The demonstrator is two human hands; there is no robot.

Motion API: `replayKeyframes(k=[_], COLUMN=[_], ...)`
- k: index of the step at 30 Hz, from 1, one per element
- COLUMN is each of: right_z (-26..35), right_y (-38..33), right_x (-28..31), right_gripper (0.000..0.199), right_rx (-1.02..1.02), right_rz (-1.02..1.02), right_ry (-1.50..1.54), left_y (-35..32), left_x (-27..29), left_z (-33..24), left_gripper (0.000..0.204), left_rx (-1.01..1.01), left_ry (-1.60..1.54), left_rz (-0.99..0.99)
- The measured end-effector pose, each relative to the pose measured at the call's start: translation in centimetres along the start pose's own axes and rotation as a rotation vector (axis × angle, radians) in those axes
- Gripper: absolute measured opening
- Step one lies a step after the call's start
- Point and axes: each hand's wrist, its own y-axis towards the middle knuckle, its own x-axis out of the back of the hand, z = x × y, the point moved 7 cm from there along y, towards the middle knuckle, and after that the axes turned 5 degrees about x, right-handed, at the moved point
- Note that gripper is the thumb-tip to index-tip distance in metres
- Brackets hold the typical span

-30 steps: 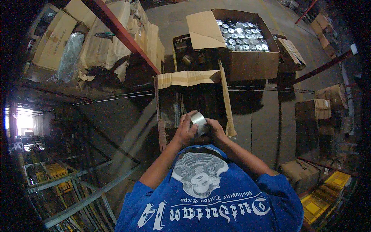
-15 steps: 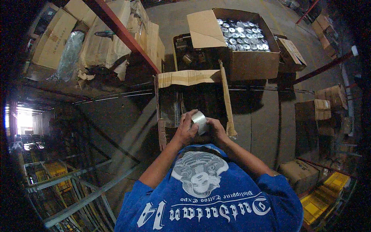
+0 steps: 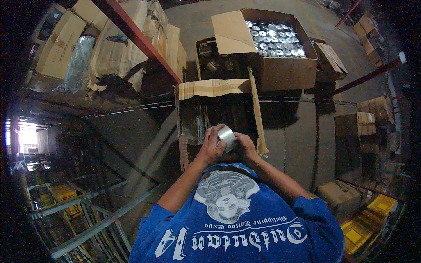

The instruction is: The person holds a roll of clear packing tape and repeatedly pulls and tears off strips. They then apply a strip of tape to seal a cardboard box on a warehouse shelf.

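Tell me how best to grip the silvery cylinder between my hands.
Probably by the rounded outer wall of the silvery cylinder, coming from the left, as your left hand does: that curve suits wrapped fingers. Your right hand sits close at its right, leaving less room there.

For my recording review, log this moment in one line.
left grip: holding silvery cylinder | right grip: at cylinder's right side | beneath: open carton | ahead right: cardboard box of shiny round pieces

White lettering [image 3: 237, 241] and a number [image 3: 171, 247] cross the blue shirt [image 3: 272, 208]; dark print [image 3: 65, 51] marks a left-hand carton [image 3: 58, 44].
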Motion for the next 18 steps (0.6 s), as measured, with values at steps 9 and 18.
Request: replayKeyframes(k=[9, 18], right_z=[0.0, 0.1], right_y=[1.1, -0.2], right_x=[-0.5, -0.3], right_gripper=[0.040, 0.050], right_rx=[-0.195, -0.150], right_rz=[0.021, -0.059], right_ry=[0.443, 0.502], left_y=[0.4, 0.6], left_x=[0.0, 0.1], left_z=[-1.1, -1.1], left_gripper=[0.068, 0.071], left_rx=[-0.069, -0.066], left_ry=[0.033, 0.026], left_rz=[-0.007, -0.018])
